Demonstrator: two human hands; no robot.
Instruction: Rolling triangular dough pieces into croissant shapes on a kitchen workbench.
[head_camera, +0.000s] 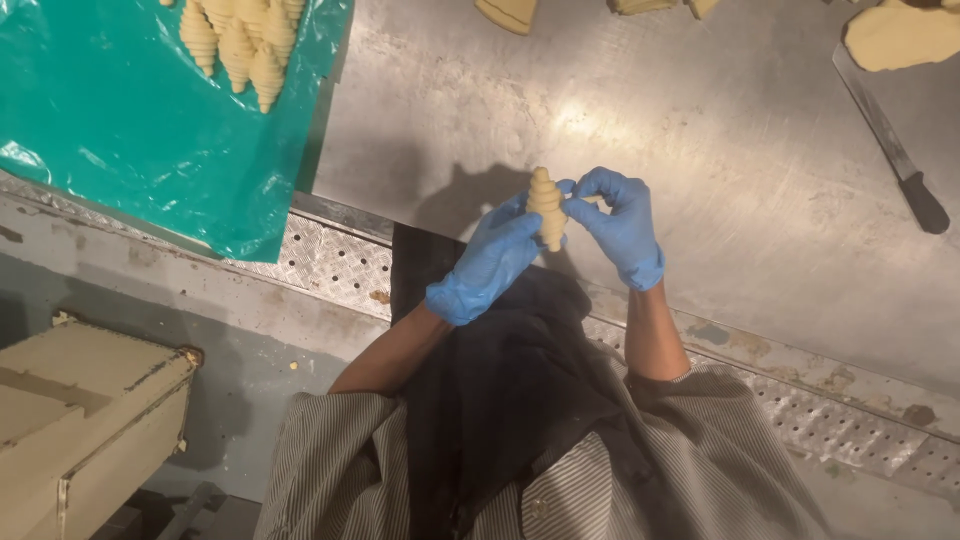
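I hold a rolled raw croissant (546, 205) upright above the near edge of the steel table (700, 150). My left hand (487, 262), in a blue glove, grips its lower part. The blue-gloved fingers of my right hand (618, 225) pinch the same pastry from the right side. Both hands are close to my body, over my dark apron.
Several shaped croissants (240, 40) lie on a green plastic sheet (110, 120) at the upper left. Cut dough pieces (900, 35) and a black-handled knife (890, 140) rest at the far right. A beige box (80, 420) stands on the floor at lower left.
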